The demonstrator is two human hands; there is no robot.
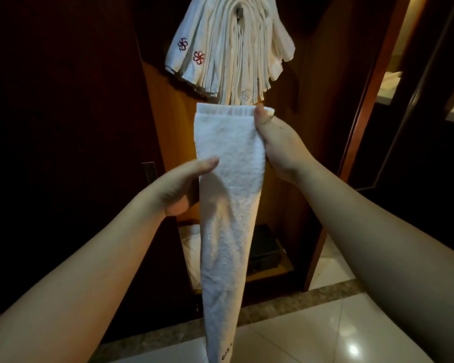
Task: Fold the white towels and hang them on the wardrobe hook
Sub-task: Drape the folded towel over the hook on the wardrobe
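White terry, a long narrow towel [231,195], hangs lengthwise in front of the open wardrobe [168,132]. The right hand [278,142] pinches its top edge; the left hand [178,184] has its thumb laid on the towel at mid-height, the fingers hidden behind. Above, many folded towels [231,45] already drape over the hook [239,11]. This one looks folded lengthwise but is not yet hung.

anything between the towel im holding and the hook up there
Yes. A thick bundle of folded white towels already drapes over the dark metal hook, nearly hiding it. The long white terry towel, pinched by the right hand, hangs just below them; nothing else intervenes.
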